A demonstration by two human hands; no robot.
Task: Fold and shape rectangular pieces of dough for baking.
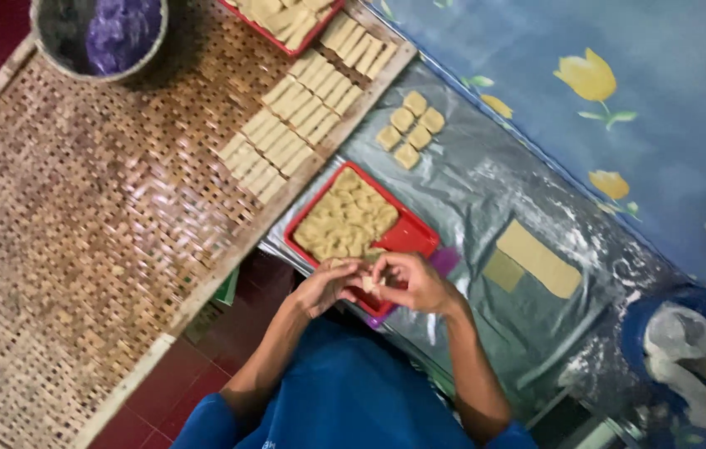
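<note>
- My left hand (pixel 330 285) and right hand (pixel 414 281) are together at the near edge of the red rectangular plastic tray (pixel 409 235); fingertips of both pinch one small pale dough piece (pixel 367 285) between them.
- The piece sits just above the tray's near rim, mostly hidden by fingers; can't tell its shape.
- The tray is loaded with tan dough filling lumps (pixel 343 219) on its left part; the right corner is bare.
- The tray rests on a grey flour-dusted plastic sheet (pixel 486 179) that covers the surface.
- Right of my hands: a flat pale rolled dough strip (pixel 538 259), a smaller square beside it.
- Far of the tray: a cluster of five small square dough pieces (pixel 410 128) on the sheet.
- Left: a big woven bamboo drying tray (pixel 87 224) with rows of folded dough rectangles (pixel 299 116) on its far right part.
- Far left: a round bowl with purple contents (pixel 101 35).
- Far: a second red tray (pixel 290 18), partly out of frame.
- Far right: blue cloth with yellow tulip print (pixel 619 75).
</note>
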